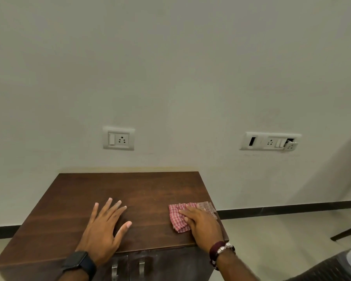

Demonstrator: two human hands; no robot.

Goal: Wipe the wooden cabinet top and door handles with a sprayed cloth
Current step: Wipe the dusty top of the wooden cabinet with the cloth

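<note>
— two handles (128, 267) are waiting untouched?
— yes; right hand (203, 222) is pressing flat on the cloth (175, 217) at the cabinet top's (114, 187) right edge, left hand (103, 228) resting open, fingers spread.

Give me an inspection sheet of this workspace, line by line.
Surface: dark brown wooden cabinet top, bare apart from hands and cloth.
Job's things: red-and-white checked cloth flat near the right edge; two metal door handles below the front edge.
Clutter: nothing seen.
Hands: left hand flat, fingers spread, on the wood; right hand pressing the cloth.
Cables: nothing seen.
Surroundings: white wall socket plate; wider socket plate with one module hanging loose.
</note>
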